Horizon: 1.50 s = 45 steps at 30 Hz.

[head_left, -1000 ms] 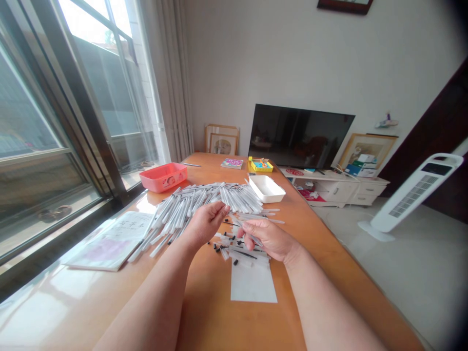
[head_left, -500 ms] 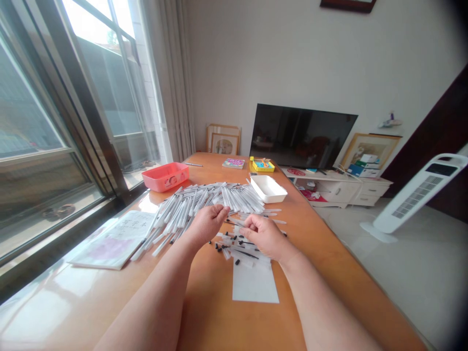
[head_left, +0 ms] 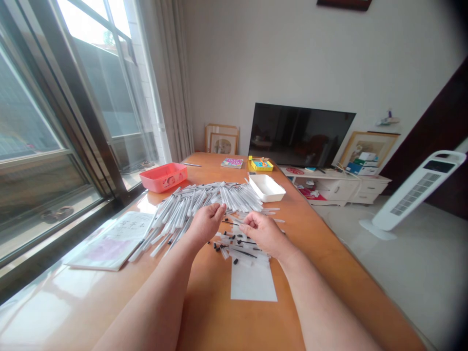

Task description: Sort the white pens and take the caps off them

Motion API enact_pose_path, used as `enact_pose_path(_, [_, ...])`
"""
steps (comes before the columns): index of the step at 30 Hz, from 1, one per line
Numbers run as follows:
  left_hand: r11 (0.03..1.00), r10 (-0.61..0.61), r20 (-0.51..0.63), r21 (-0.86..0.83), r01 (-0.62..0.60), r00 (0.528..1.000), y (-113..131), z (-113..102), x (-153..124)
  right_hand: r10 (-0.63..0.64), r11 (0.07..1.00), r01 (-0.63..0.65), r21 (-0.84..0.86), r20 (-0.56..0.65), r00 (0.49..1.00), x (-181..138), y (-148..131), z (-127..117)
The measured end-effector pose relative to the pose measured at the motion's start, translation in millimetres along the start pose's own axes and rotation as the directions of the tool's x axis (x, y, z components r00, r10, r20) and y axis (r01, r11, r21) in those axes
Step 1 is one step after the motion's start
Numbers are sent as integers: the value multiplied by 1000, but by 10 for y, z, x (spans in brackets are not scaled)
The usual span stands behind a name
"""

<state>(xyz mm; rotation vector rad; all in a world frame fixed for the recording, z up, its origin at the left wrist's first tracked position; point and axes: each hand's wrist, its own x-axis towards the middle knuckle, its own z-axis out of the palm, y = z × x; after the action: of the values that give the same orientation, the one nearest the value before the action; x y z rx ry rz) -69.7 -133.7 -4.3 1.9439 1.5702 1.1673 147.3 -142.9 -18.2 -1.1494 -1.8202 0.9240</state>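
My left hand (head_left: 205, 223) and my right hand (head_left: 261, 233) hover close together over the wooden table (head_left: 204, 312), both with fingers pinched. Between them runs a thin pen part (head_left: 234, 221), clear and slender, gripped by both hands. Behind my hands a large pile of white pens (head_left: 199, 200) is spread out. Below my hands lie small black caps and thin refills (head_left: 239, 247) beside a white sheet of paper (head_left: 253, 286).
A pink tray (head_left: 163, 176) and a white tray (head_left: 266, 187) stand behind the pile. A booklet (head_left: 109, 241) lies at the left by the window. Books (head_left: 232, 163) and a yellow box (head_left: 261, 165) sit at the far end. A television (head_left: 300, 135) and a fan (head_left: 413, 195) stand beyond.
My right hand has moved up and left toward my left hand and closed into a tighter pinch. My left hand has stayed almost in place.
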Motion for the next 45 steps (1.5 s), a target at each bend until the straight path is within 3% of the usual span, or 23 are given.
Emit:
enact_pose_path(4, [993,-55,-45,-104,50,997,-14,-3,9,136,987,-140,80,52,989,0,-55,-48])
enact_pose_path(8, [985,-87,-89,-156,72,992,-37,2,11,259,935,-258,242,30,966,4,-120,-97])
enact_pose_path(14, [963,-119,-64,-251,99,991,-26,34,2,266,880,-233,413,-25,964,7,-136,-147])
enact_pose_path(20, [937,-139,-30,-326,121,990,-18,76,-12,262,743,-200,639,-4,965,16,-161,-141])
enact_pose_path(26, [912,-249,26,-330,243,968,8,107,-24,227,823,-111,557,-143,963,33,-143,-117])
enact_pose_path(32, [849,-373,178,-331,412,911,26,101,-52,188,836,-53,546,-193,963,41,-127,-147])
enact_pose_path(38, [770,-297,210,-524,363,932,1,79,-45,242,821,-74,566,-228,943,66,-96,-196])
enact_pose_path(45, [778,-212,240,-545,313,947,27,93,-48,239,797,-68,600,-210,948,63,-122,-190])
